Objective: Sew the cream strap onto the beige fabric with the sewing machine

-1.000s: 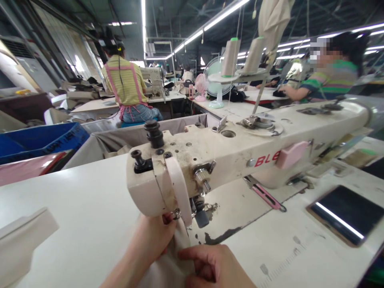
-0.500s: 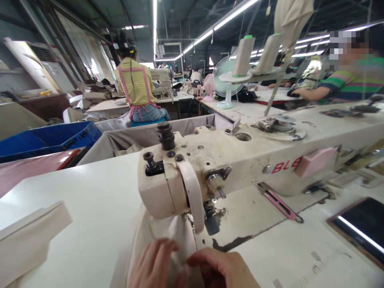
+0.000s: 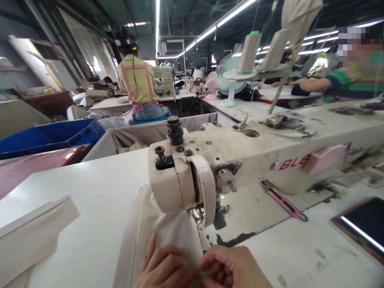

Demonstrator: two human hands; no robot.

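Cream cloth (image 3: 162, 236) lies flat on the white desk (image 3: 90, 192), running straight away from the fingers and in under the head of a worn sewing machine (image 3: 240, 160). The left hand (image 3: 163, 268) rests on the near end of the cloth, its fingers (image 3: 151, 250) spread and pressed flat on it. The right hand (image 3: 234, 268) sits just beside it to the right, curled, its fingers (image 3: 210, 264) pinching the cloth's right edge. The cloth's long axis points ahead of both hands toward the presser foot (image 3: 199, 214), which stands just beyond the fingertips, slightly nearer the right hand. Right of the fingers, past the machine's arm, a pink-handled tool (image 3: 283, 200) lies on the desk, well apart from them.
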